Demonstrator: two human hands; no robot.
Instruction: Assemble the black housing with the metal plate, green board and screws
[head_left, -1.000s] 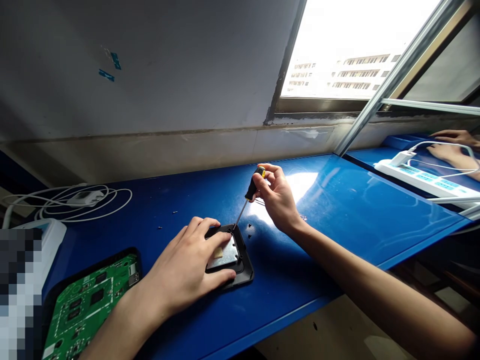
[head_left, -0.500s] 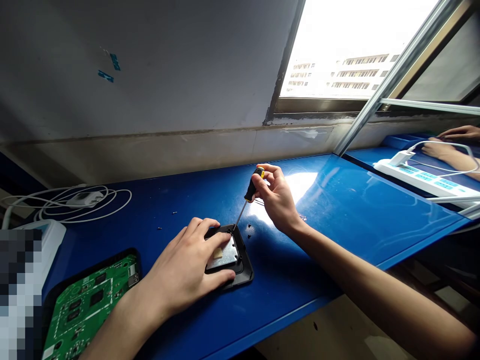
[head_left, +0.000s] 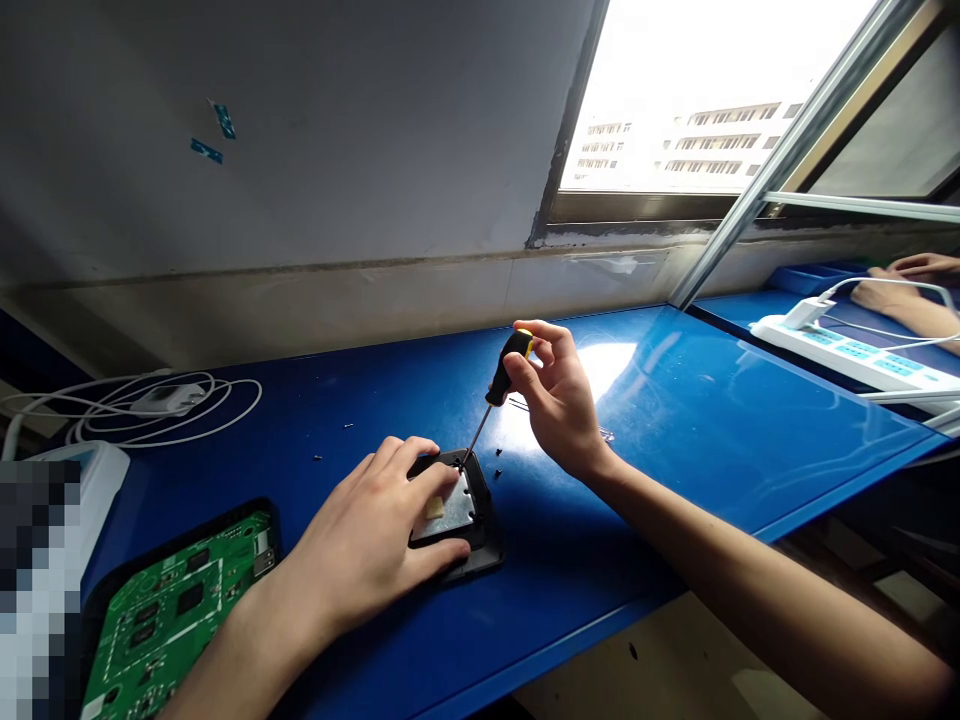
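Observation:
My right hand [head_left: 559, 395] is closed round the black-and-yellow handle of a screwdriver [head_left: 501, 370]. The tool leans, its tip down at the upper edge of a metal plate [head_left: 457, 510] inside a black plastic cover [head_left: 491, 545]. My left hand [head_left: 379, 515] lies over the cover's left part and holds it against the table, thumb along the near side and index finger close to the tip. A tan pad [head_left: 435, 508] shows on the plate. Two small dark screws [head_left: 498, 462] lie just right of the cover. Whether the tip sits in a screw is too small to tell.
A green circuit board [head_left: 180, 600] in a black case lies at lower left, near a white device [head_left: 105, 490] and a coiled white cable [head_left: 225, 420]. Small screws [head_left: 318, 457] lie further back. Beyond the metal frame are a power strip [head_left: 847, 350] and another person's hands [head_left: 892, 290].
The top of the screwdriver handle has shifted slightly and shows more yellow, with my right fingers opened a little around it. My left hand and the cover stay nearly in place.

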